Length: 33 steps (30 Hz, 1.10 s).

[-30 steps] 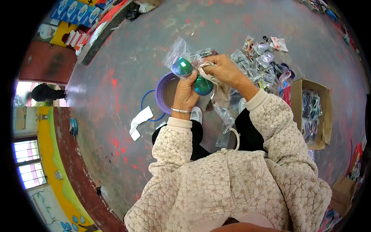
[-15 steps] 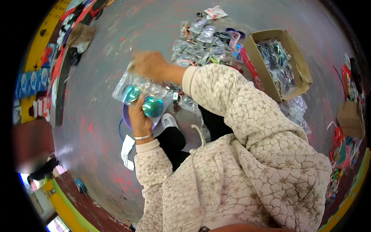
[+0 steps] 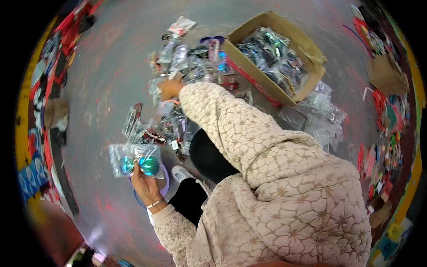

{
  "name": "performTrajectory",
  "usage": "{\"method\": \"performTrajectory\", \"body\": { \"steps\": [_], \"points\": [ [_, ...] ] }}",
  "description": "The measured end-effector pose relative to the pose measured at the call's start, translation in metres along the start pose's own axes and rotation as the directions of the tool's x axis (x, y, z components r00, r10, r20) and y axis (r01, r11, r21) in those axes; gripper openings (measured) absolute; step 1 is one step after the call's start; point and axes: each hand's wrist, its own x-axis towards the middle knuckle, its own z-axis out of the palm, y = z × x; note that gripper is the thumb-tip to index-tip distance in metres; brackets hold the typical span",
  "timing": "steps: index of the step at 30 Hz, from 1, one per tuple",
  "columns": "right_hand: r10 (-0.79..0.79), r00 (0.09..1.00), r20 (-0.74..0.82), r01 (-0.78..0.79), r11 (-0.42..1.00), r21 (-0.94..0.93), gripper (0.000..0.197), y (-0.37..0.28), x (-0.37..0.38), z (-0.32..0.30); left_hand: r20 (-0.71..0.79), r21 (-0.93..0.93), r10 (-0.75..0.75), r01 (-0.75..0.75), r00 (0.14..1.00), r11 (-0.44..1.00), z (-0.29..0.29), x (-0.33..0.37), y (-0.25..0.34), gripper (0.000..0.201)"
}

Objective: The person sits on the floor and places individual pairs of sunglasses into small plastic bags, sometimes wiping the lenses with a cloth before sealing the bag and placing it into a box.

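Note:
My left hand (image 3: 144, 186), with a silver bangle at its wrist, pinches a pair of sunglasses (image 3: 149, 166) in a clear plastic bag. Their round lenses shine blue-green. Below the bag, a purple ring-shaped item (image 3: 165, 180) on the floor is partly hidden by my hand. My right hand (image 3: 170, 88) reaches forward onto a spread pile of bagged eyewear (image 3: 195, 60); its fingers are too blurred to read. Between my hands lie more bagged glasses (image 3: 153, 135), some with dark red frames.
An open cardboard box (image 3: 249, 71) holding many bagged glasses stands right of the pile. Crumpled clear bags (image 3: 322, 115) lie beside it. My white shoe (image 3: 182, 173) rests near the purple ring. Clutter and a smaller carton (image 3: 387, 75) line the right edge.
My right hand has left the bagged sunglasses and moved onto the pile. My left hand still holds them, now lower and further left. The view has shifted, with more glasses showing.

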Motion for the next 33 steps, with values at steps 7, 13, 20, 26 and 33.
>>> {"method": "performTrajectory", "body": {
  "steps": [7, 13, 20, 26, 33],
  "points": [
    [-0.764, 0.592, 0.255, 0.154, 0.418, 0.895, 0.046, -0.083, -0.067, -0.050, 0.040, 0.283, 0.205, -0.208, 0.978, 0.936, 0.031, 0.029, -0.021, 0.022],
    [-0.528, 0.833, 0.165, 0.213, 0.580, 0.786, 0.027, -0.089, -0.088, -0.079, 0.145, 0.223, 0.176, -0.205, 0.974, 0.953, 0.079, 0.028, -0.031, 0.029],
    [-0.284, 0.894, -0.348, 0.449, 0.581, 0.679, 0.020, 0.058, -0.141, -0.152, 0.418, 0.431, -0.005, -0.194, 0.908, 0.881, 0.126, -0.013, -0.048, 0.043],
    [0.147, 0.884, -0.444, 0.053, 0.912, 0.407, 0.020, 0.275, -0.282, -0.237, 0.279, 0.451, -0.081, -0.056, 0.957, 0.891, 0.071, -0.008, -0.024, 0.046],
    [0.499, 0.821, -0.278, -0.245, 0.747, 0.618, 0.022, 0.366, -0.355, -0.233, 0.197, 0.352, -0.253, 0.173, 0.947, 0.920, 0.032, -0.014, -0.043, 0.035]
  ]
}}
